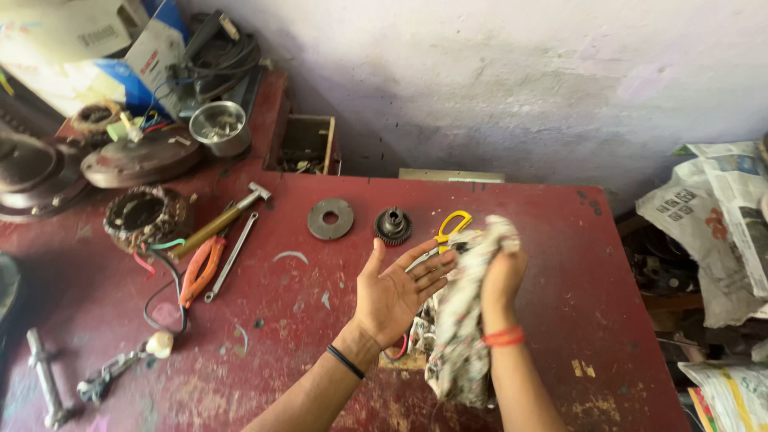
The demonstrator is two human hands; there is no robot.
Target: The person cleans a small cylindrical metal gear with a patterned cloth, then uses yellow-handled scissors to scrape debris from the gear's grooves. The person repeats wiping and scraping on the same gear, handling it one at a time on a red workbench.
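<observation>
The rag (464, 320) — a pale, patterned cloth — hangs at lower centre of the frame, bunched at the top in the right hand (502, 276) and trailing down over the bench (576, 320). The right hand's fingers are clenched around the rag's upper end, with an orange band at the wrist. The left hand (396, 288) is just left of it, palm up, fingers spread and released, their tips touching the cloth; a black band sits on that wrist.

Just above the hands, yellow-handled scissors (452, 228) lie on the red bench, partly hidden by the rag. Left of them sits a dark gear (393, 226), and further left a flat metal disc (330, 218) with a hole in its middle.

Toward the left of the frame lie a hammer (220, 222), a spanner (232, 256) and orange-handled pliers (202, 270), close together. A wound coil (144, 214) with coloured wires sits beside them. At upper left a steel bowl (218, 126) stands among round dark metal covers and boxes. A small wooden box (306, 144) sits at the back edge of the bench — against the pale wall. Crumpled newspaper (716, 216) fills the right edge.
</observation>
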